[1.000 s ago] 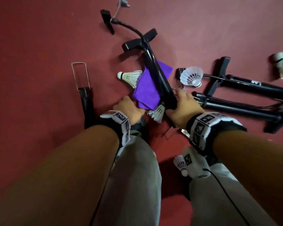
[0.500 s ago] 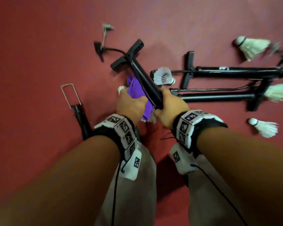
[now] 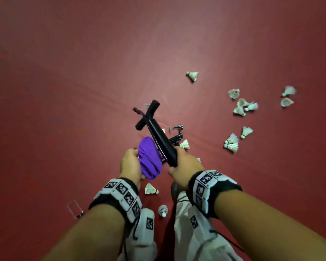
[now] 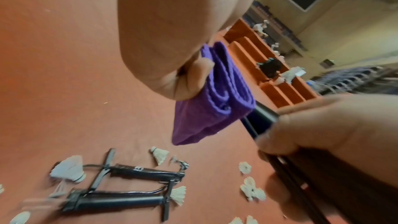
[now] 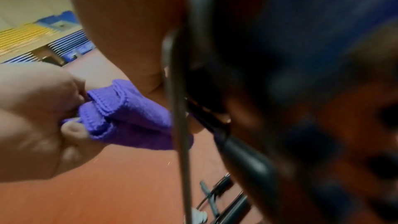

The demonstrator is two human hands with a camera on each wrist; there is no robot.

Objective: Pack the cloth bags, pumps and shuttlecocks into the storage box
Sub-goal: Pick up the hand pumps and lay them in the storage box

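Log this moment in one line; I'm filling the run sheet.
left hand: grips purple cloth | right hand: grips pump | shuttlecocks: on floor

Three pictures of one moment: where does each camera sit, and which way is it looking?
Head: worn on the head, looking down at the red floor; both forearms, left hand and right hand show.
Left wrist: looks along the left hand's grip on the purple cloth bag; the right hand shows too.
Right wrist: looks along the right hand's grip on the black pump; blurred.
All three share the bag and pump.

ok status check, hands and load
Left hand grips purple cloth bag. Right hand grips black pump. Both lifted. Storage box not in view.
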